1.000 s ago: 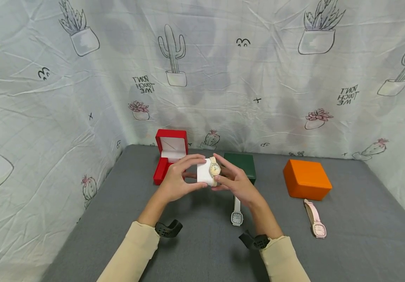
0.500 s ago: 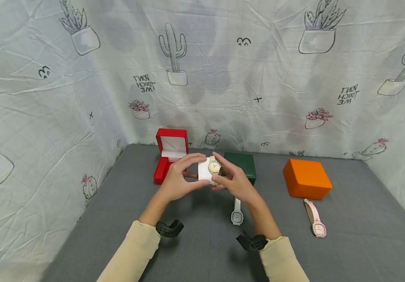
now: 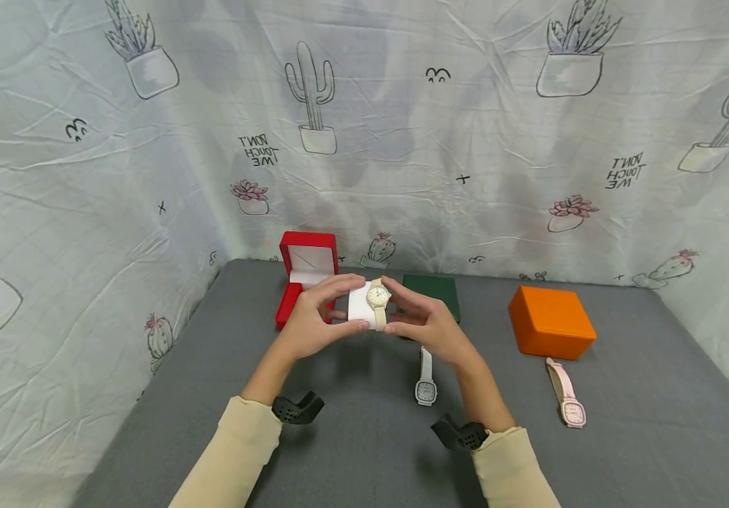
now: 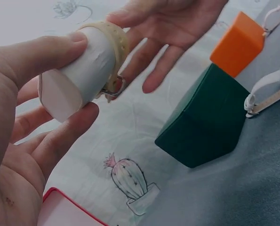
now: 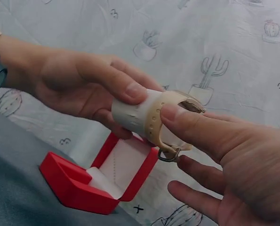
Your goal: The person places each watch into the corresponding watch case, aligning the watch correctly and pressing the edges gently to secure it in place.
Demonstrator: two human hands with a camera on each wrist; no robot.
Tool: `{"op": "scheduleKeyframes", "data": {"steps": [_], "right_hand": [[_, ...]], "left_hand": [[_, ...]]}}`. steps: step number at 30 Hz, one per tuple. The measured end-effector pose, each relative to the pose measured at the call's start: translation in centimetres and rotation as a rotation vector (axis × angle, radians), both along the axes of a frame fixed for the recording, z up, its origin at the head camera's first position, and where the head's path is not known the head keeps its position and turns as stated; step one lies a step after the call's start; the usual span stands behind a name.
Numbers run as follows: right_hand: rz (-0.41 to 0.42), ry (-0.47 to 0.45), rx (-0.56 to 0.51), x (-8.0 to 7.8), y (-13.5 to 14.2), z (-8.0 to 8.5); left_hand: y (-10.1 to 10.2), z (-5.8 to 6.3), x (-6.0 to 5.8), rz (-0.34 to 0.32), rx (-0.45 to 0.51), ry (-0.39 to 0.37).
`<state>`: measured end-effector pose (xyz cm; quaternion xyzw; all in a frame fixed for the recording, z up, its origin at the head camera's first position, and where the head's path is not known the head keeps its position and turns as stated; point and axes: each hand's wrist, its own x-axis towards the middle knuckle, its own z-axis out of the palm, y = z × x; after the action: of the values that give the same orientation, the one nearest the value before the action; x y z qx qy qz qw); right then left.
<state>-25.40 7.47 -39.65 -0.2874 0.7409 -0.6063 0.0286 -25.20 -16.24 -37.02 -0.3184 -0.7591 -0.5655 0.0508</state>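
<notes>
Left hand: fingers clamped on a white, rounded cushion.
Right hand: fingers pinch the round-faced, cream-strapped watch around it.
Open red box: partly behind left hand.

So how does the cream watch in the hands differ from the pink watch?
The cream watch has a round face; the pink watch has a squarish one with rounded corners. The cream watch wraps around a white cushion, raised between the left hand and right hand; the pink watch lies on the grey table in front of the orange box. Both have pale dials and light-coloured straps.
</notes>
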Motion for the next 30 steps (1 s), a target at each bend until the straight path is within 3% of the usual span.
{"op": "scheduleKeyframes", "data": {"steps": [4,11,18,23,26,30], "right_hand": [[-0.022,0.007,-0.001,-0.1,-0.1,-0.3],[-0.053,0.089,0.074,-0.2,-0.6,-0.6],[-0.025,0.018,-0.008,-0.2,0.0,-0.2],[-0.065,0.074,0.061,0.1,0.8,0.3],[-0.074,0.096,0.090,0.1,0.8,0.5],[-0.056,0.081,0.034,0.2,0.6,0.6]], "left_hand": [[0.1,0.0,0.0,-0.022,0.010,0.006],[0.3,0.1,0.4,0.013,-0.023,0.052],[1.1,0.4,0.8,0.023,-0.012,-0.005],[1.5,0.4,0.8,0.023,-0.024,0.017],[1.4,0.0,0.5,0.003,-0.010,0.038],[1.0,-1.0,-0.3,-0.094,0.065,-0.009]]}}
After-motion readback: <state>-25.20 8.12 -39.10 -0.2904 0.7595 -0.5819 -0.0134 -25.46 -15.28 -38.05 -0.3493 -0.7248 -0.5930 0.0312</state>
